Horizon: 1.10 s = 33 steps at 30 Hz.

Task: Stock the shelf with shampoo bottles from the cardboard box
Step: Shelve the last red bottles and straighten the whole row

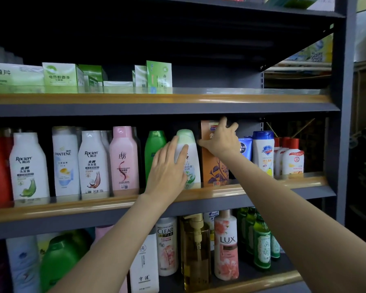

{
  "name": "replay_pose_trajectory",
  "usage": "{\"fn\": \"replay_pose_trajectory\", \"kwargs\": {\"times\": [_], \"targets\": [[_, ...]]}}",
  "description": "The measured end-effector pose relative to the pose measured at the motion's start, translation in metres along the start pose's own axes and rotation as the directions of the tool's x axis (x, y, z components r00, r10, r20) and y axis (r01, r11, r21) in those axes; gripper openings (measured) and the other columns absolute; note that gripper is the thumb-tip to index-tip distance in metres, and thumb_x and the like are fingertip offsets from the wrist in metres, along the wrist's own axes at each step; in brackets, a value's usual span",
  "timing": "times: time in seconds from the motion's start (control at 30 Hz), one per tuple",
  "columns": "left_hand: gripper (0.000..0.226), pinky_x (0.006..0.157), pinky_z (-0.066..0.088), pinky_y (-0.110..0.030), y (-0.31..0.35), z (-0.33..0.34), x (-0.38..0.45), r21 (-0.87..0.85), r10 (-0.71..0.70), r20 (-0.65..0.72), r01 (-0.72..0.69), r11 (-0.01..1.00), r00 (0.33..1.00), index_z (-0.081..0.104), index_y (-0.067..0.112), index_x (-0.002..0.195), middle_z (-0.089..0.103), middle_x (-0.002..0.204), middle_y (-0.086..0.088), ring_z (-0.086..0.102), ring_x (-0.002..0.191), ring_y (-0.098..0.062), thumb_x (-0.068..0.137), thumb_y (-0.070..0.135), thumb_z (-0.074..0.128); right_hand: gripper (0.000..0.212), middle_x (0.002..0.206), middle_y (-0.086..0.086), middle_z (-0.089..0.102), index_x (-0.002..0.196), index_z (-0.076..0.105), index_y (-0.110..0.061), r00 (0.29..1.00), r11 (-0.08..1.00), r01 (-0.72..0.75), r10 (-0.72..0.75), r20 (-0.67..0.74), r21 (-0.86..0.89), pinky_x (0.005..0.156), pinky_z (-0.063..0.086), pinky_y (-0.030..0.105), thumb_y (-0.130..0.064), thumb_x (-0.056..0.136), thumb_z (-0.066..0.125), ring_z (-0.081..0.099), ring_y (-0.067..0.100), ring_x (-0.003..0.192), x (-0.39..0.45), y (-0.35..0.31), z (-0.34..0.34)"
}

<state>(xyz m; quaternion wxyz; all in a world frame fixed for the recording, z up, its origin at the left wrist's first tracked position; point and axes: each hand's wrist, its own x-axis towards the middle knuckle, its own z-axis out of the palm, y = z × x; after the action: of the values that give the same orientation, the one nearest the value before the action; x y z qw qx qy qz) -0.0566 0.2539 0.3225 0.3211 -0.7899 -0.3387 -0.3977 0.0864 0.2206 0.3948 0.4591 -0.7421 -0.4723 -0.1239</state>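
On the middle shelf [72, 206] stands a white shampoo bottle with a pale green cap [192, 163], between a green bottle [155, 142] and a tall orange-brown box [213, 170]. My left hand [167, 168] lies flat against the white bottle's front with the fingers stretched out, and it covers the lower part of the green bottle. My right hand [220, 140] grips the upper part of the orange-brown box, thumb across its front and fingers spread at its top right corner. The cardboard box is not in view.
Left of my hands stand a pink bottle [124, 157], white Racien and Pantene bottles [65, 159] and a red one. Right of the box are a blue tube and small white bottles [262, 153]. The shelf above holds green cartons [59, 74]; the lower shelf holds more bottles [226, 244].
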Motion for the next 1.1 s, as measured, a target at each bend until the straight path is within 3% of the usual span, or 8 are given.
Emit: {"fn": "replay_pose_trajectory", "kwargs": {"times": [0.33, 0.6, 0.67, 0.77, 0.83, 0.93, 1.0, 1.1], "targets": [[0.061, 0.085, 0.051, -0.048, -0.031, -0.01, -0.038, -0.046, -0.127, 0.05, 0.129, 0.991, 0.991, 0.054, 0.006, 0.122, 0.052, 0.129, -0.022, 0.056, 0.111, -0.039, 0.063, 0.007, 0.07, 0.086, 0.134, 0.017, 0.027, 0.141, 0.019, -0.011, 0.994, 0.999, 0.033, -0.03, -0.102, 0.027, 0.064, 0.036, 0.033, -0.031, 0.077, 0.072, 0.056, 0.038, 0.094, -0.022, 0.001, 0.003], [0.057, 0.087, 0.051, -0.044, -0.053, -0.014, -0.052, -0.116, -0.149, 0.06, 0.155, 0.981, 0.987, 0.052, 0.006, 0.123, 0.048, 0.13, -0.026, 0.056, 0.11, -0.04, 0.069, 0.003, 0.066, 0.046, 0.13, 0.017, 0.032, 0.118, 0.039, -0.004, 0.951, 0.995, 0.093, -0.079, -0.3, 0.035, 0.061, 0.034, 0.034, -0.026, 0.084, 0.06, 0.054, 0.04, 0.096, -0.03, -0.006, 0.0], [0.054, 0.088, 0.05, -0.043, -0.055, -0.015, -0.051, -0.147, -0.153, 0.053, 0.16, 0.976, 0.987, 0.051, 0.006, 0.124, 0.048, 0.131, -0.024, 0.055, 0.111, -0.039, 0.072, 0.004, 0.064, 0.036, 0.125, 0.016, 0.038, 0.113, 0.045, -0.005, 0.929, 0.983, 0.168, -0.134, -0.345, 0.07, 0.063, 0.036, 0.034, -0.025, 0.086, 0.057, 0.055, 0.037, 0.095, -0.039, -0.015, 0.0], [0.048, 0.092, 0.047, -0.042, -0.058, -0.016, -0.05, -0.218, -0.173, 0.043, 0.179, 0.959, 0.984, 0.051, 0.004, 0.123, 0.047, 0.131, -0.022, 0.052, 0.113, -0.037, 0.076, 0.003, 0.06, 0.025, 0.115, 0.008, 0.056, 0.109, 0.057, -0.01, 0.905, 0.914, 0.384, -0.344, -0.251, 0.132, 0.079, 0.042, 0.034, -0.024, 0.088, 0.054, 0.057, 0.027, 0.101, -0.058, -0.044, 0.011], [0.046, 0.094, 0.045, -0.042, -0.06, -0.018, -0.051, -0.256, -0.184, 0.039, 0.188, 0.948, 0.982, 0.05, 0.004, 0.123, 0.046, 0.132, -0.02, 0.05, 0.115, -0.036, 0.077, 0.003, 0.057, 0.036, 0.118, 0.008, 0.056, 0.122, 0.052, -0.013, 0.889, 0.879, 0.457, -0.447, -0.1, 0.134, 0.079, 0.043, 0.032, -0.026, 0.089, 0.055, 0.058, 0.026, 0.1, -0.062, -0.065, 0.023], [0.046, 0.098, 0.042, -0.04, -0.065, -0.025, -0.052, -0.308, -0.212, 0.038, 0.213, 0.927, 0.976, 0.045, 0.004, 0.128, 0.041, 0.135, -0.016, 0.044, 0.122, -0.032, 0.083, 0.005, 0.052, 0.059, 0.125, 0.015, 0.05, 0.138, 0.035, -0.018, 0.905, 0.908, 0.405, -0.415, 0.097, 0.112, 0.078, 0.046, 0.034, -0.033, 0.087, 0.06, 0.057, 0.033, 0.103, -0.051, -0.089, 0.038], [0.046, 0.098, 0.039, -0.037, -0.069, -0.032, -0.053, -0.336, -0.227, 0.028, 0.223, 0.915, 0.974, 0.042, 0.007, 0.131, 0.039, 0.137, -0.012, 0.041, 0.124, -0.028, 0.086, 0.007, 0.048, 0.062, 0.125, 0.016, 0.053, 0.136, 0.038, -0.017, 0.921, 0.935, 0.337, -0.351, 0.168, 0.107, 0.077, 0.045, 0.033, -0.037, 0.084, 0.064, 0.055, 0.033, 0.109, -0.043, -0.095, 0.043], [0.045, 0.094, 0.036, -0.03, -0.075, -0.037, -0.052, -0.363, -0.274, 0.036, 0.268, 0.892, 0.961, 0.039, 0.011, 0.134, 0.039, 0.138, -0.005, 0.041, 0.125, -0.022, 0.089, 0.012, 0.046, 0.054, 0.11, 0.013, 0.063, 0.123, 0.046, -0.015, 0.927, 0.943, 0.29, -0.319, 0.198, 0.163, 0.064, 0.053, 0.037, -0.035, 0.079, 0.07, 0.064, 0.029, 0.087, -0.042, -0.094, 0.044]]}}
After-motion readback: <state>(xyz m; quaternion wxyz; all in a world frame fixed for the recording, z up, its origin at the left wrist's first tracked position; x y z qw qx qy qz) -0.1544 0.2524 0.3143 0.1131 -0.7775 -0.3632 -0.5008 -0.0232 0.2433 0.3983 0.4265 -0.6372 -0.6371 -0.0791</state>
